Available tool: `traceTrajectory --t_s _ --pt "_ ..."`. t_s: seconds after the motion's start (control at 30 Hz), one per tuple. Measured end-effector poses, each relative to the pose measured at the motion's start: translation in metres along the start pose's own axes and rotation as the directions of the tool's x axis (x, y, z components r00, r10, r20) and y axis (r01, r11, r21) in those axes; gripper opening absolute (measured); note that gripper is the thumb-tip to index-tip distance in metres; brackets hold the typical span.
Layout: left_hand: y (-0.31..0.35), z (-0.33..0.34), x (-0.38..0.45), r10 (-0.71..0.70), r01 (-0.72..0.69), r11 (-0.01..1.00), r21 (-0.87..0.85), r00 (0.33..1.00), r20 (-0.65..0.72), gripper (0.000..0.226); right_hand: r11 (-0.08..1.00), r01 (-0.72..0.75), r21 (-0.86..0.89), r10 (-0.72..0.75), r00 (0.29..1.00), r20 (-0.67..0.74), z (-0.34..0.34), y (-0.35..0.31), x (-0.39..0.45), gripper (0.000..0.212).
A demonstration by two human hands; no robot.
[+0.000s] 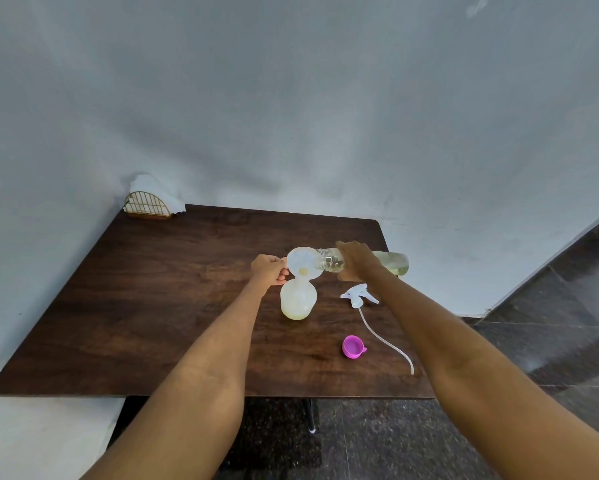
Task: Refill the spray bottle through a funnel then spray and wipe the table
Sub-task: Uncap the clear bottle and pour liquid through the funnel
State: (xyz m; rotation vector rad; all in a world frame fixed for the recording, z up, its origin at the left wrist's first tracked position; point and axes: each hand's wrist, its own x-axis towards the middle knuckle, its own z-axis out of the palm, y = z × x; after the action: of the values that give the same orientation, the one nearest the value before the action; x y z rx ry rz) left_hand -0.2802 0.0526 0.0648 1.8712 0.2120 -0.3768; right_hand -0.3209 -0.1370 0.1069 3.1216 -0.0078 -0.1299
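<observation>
spray bottle (298, 301) wearing funnel (301, 263); left hand (268, 270) pinching funnel rim, right hand (356, 259) gripping refill bottle (391, 263), tipping into funnel.

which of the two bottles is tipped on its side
The clear refill bottle, held by the right hand, its mouth over the funnel. The white spray bottle stands upright.
</observation>
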Motion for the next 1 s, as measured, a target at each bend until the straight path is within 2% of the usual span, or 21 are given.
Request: traceTrajectory --t_s 1.0 --pt "-0.0001 0.0005 0.0007 0.011 -0.011 1.000 0.017 1.000 -0.005 0.021 1.000 0.003 0.004 -0.003 1.000 -0.001 -0.0006 0.0009 -0.0021 0.044"
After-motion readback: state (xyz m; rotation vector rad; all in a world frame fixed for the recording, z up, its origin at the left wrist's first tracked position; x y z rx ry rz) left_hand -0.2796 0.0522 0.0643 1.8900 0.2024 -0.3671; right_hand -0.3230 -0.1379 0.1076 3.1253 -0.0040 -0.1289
